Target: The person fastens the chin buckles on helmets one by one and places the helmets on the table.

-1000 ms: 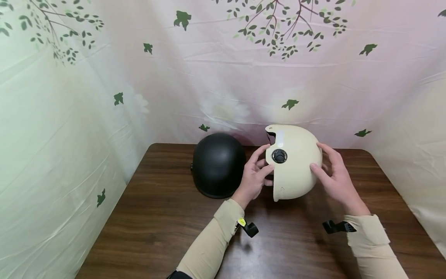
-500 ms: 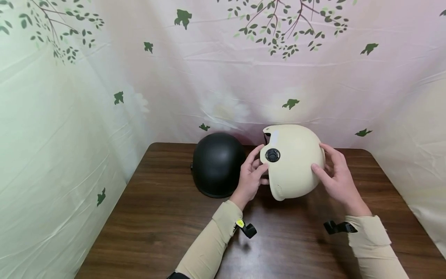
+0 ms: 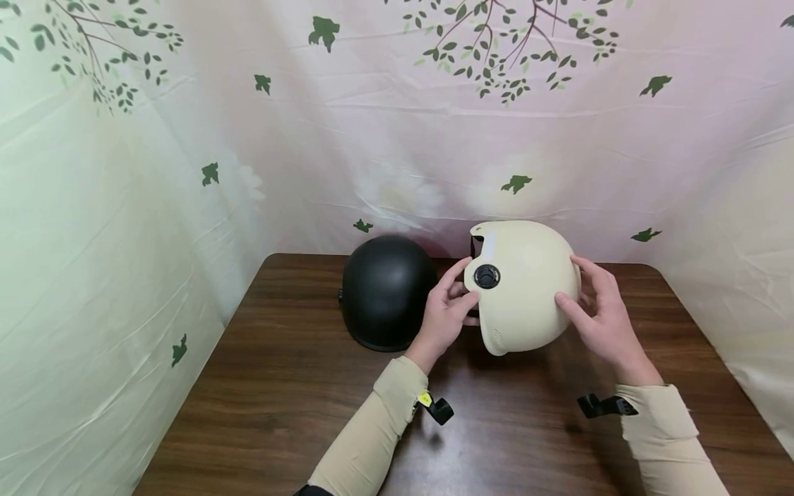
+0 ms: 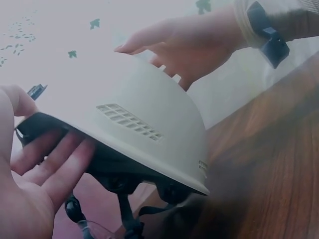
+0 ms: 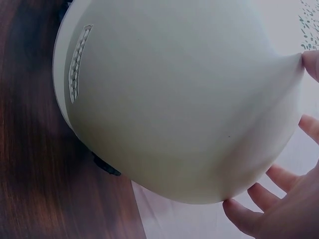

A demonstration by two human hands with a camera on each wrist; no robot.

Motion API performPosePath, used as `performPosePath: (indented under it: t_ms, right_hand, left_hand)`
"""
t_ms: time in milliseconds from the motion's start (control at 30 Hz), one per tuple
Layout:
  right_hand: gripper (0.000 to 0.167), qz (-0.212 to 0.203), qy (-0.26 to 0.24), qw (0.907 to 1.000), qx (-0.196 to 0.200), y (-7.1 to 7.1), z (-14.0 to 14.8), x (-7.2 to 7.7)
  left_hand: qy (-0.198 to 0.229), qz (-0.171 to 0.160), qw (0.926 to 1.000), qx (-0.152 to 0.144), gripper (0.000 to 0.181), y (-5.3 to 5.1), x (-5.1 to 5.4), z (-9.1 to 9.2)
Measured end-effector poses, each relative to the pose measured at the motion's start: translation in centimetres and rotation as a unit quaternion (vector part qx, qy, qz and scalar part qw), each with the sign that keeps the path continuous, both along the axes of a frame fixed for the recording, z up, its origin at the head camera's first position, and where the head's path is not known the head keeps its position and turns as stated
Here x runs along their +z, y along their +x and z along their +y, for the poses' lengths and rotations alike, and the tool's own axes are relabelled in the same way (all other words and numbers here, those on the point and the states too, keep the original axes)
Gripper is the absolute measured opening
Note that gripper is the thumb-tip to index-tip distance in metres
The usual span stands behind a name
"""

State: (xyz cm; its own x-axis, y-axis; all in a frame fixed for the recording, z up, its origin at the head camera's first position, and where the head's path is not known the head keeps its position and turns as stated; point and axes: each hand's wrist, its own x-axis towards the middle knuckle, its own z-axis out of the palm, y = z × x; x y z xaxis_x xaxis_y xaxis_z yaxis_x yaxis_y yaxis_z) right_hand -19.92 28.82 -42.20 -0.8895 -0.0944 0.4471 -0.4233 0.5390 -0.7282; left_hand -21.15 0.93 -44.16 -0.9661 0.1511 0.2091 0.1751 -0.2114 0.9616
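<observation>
A cream helmet [image 3: 527,296] with a round black side knob [image 3: 486,276] is held on its side near the back of the table, its opening facing left. My left hand [image 3: 442,313] grips its rim; in the left wrist view the fingers [image 4: 62,164] reach inside the opening. Black straps [image 4: 127,211] hang from within, and a grid vent [image 4: 129,122] shows in the shell. On the right, my right hand [image 3: 598,313] holds the rounded crown, fingers and thumb spread over the shell. The right wrist view has a second vent [image 5: 79,64].
A black helmet [image 3: 387,293] rests dome up on the brown wooden table [image 3: 279,413], just left of my left hand. Behind the table hangs a pale curtain [image 3: 397,138] with leaf prints. Each wrist wears a black camera mount [image 3: 439,411].
The cream helmet has turned slightly, its knob and rim shifting a little left and its crown a little right. Both hands have moved slightly with it. The black helmet stays put.
</observation>
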Motion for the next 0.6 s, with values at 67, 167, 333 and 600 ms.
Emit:
performPosePath:
  t_ms: [67, 167, 333, 600]
  right_hand:
    - [0.073, 0.001, 0.009, 0.9999, -0.006, 0.0, -0.1, 0.1]
    - [0.073, 0.005, 0.023, 0.9996, -0.014, -0.1, -0.2, 0.2]
    - [0.073, 0.007, 0.035, 0.9992, -0.015, -0.3, -0.1, 0.2]
    - [0.075, -0.001, 0.041, 0.9991, -0.013, -0.3, -0.2, 0.3]
  left_hand:
    - [-0.012, -0.004, 0.9999, 0.009, 0.062, 0.0, 0.3, -0.2]
    - [-0.025, -0.014, 0.9994, 0.019, 0.063, 0.0, 0.5, -0.5]
    - [-0.035, -0.030, 0.9987, 0.021, 0.062, -0.1, 0.6, -0.8]
    - [-0.051, -0.038, 0.9970, 0.044, 0.060, -0.1, 1.2, -0.7]
